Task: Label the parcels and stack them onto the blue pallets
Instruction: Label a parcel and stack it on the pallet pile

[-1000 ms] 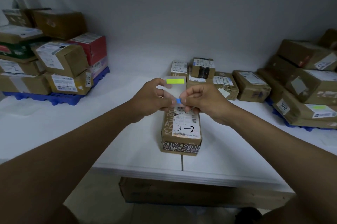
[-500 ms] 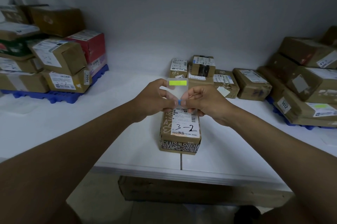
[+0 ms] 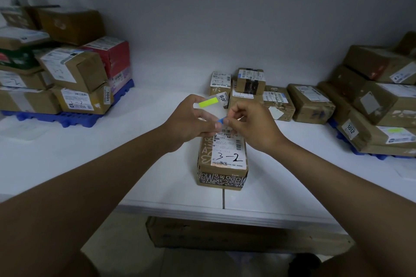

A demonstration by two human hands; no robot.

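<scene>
Hands drew apart | left hand (image 3: 191, 120) pinches label sheet (image 3: 208, 103) | right hand (image 3: 252, 125) pinches blue sticker (image 3: 220, 120)

The picture is dim, with a cold bluish tone. The white table (image 3: 157, 101) is brightest near 12 o'clock, and the corners go dark. Lines bend at the edges, at 9 and 3 o'clock. The forearms at 6 o'clock look soft and shadowed.
</scene>
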